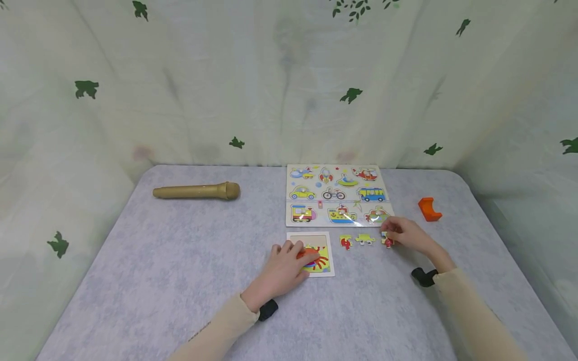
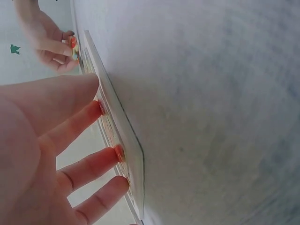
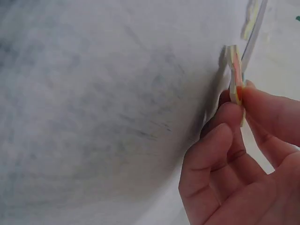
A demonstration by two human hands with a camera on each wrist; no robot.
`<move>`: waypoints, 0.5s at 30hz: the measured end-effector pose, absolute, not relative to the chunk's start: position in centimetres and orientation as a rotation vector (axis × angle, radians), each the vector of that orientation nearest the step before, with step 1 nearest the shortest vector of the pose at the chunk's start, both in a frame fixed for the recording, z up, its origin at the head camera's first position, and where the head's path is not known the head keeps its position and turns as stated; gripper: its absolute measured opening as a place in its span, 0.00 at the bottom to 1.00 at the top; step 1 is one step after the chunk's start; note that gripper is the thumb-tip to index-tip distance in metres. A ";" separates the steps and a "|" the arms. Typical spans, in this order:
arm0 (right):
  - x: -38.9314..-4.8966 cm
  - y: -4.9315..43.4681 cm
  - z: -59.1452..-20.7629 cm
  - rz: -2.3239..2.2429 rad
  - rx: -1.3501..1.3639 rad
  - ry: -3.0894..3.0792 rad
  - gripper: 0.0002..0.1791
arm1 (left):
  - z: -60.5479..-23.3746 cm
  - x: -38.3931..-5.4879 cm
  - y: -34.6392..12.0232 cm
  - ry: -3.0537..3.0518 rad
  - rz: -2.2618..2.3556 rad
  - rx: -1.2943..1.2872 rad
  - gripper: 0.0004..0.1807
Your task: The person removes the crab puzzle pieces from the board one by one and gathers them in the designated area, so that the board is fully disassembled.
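My left hand (image 1: 283, 265) rests with its fingertips on a small white-framed jigsaw puzzle (image 1: 331, 258) that shows a red crab. In the left wrist view, the fingers (image 2: 89, 176) of that hand touch the puzzle's face, spread and fairly straight. Between thumb and fingers, my right hand (image 1: 408, 234) pinches a red and yellow puzzle piece (image 3: 236, 75), seen edge-on and tilted in the right wrist view. To the left of that hand lie two loose pieces, a red and yellow one (image 1: 345, 242) and a yellow-green one (image 1: 365, 239).
Behind the small puzzle lies a larger vehicle puzzle board (image 1: 318, 200). A gold microphone-shaped object (image 1: 196, 191) is at the back left. An orange block with a curved notch (image 1: 429, 209) sits on the right of the grey table (image 1: 180, 271). A pale curtain (image 1: 253, 75) hangs behind.
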State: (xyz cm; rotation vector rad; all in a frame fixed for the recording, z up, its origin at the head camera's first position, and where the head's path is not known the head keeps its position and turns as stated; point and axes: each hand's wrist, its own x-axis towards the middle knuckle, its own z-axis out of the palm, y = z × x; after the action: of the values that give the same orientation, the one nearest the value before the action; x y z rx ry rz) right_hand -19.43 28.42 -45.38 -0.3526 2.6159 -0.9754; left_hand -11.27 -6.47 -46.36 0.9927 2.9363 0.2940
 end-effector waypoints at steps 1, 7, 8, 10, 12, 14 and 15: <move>-19.3 28.5 -45.4 -0.962 -0.348 2.627 0.04 | -46.4 -11.2 -6.5 2.937 0.296 0.993 0.23; -19.0 28.0 -45.5 -0.878 -0.368 2.685 0.05 | -46.4 -11.1 -6.7 2.931 0.288 0.995 0.24; -19.0 27.9 -45.5 -0.858 -0.374 2.698 0.05 | -46.4 -11.1 -6.7 2.928 0.285 0.998 0.25; -18.9 27.8 -45.5 -0.824 -0.381 2.722 0.05 | -46.4 -11.1 -6.7 2.922 0.284 1.003 0.26; -18.9 27.8 -45.6 -0.795 -0.382 2.751 0.06 | -46.4 -11.0 -6.8 2.913 0.284 1.009 0.27; -18.8 27.7 -45.6 -0.777 -0.398 2.770 0.06 | -46.4 -11.0 -7.0 2.900 0.278 1.011 0.29; -18.8 27.8 -45.6 -0.769 -0.401 2.777 0.06 | -46.4 -11.0 -7.1 2.889 0.285 1.008 0.29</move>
State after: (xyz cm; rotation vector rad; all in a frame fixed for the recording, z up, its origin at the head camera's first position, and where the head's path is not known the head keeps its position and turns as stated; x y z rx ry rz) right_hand -18.76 27.77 -45.61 -0.4009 2.7773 -0.7694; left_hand -11.04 -7.07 -46.43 1.0085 2.8885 0.2854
